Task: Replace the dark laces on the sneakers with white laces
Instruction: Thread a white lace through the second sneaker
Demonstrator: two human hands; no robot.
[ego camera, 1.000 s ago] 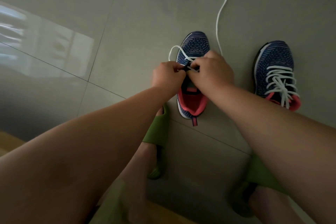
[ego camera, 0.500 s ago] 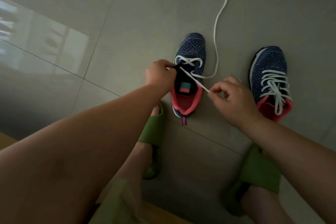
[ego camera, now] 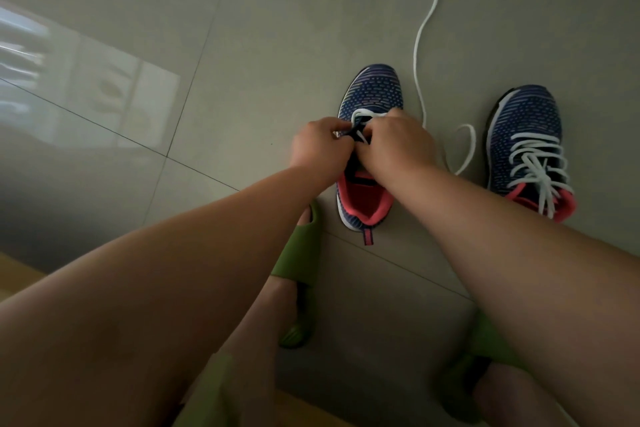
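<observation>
Single head-worn view, steeply downward, close over tiled floor (ego camera: 242, 45)

Home; glossy tiled floor (ego camera: 138, 10); slippers (ego camera: 298, 253)

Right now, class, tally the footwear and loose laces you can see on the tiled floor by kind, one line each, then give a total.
Navy knit sneakers with coral lining: 2 (one being laced, one fully laced in white)
Green foam slides: 2 (one, other)
Trailing white lace: 1
Total: 5

no legible text or labels anywhere
</observation>
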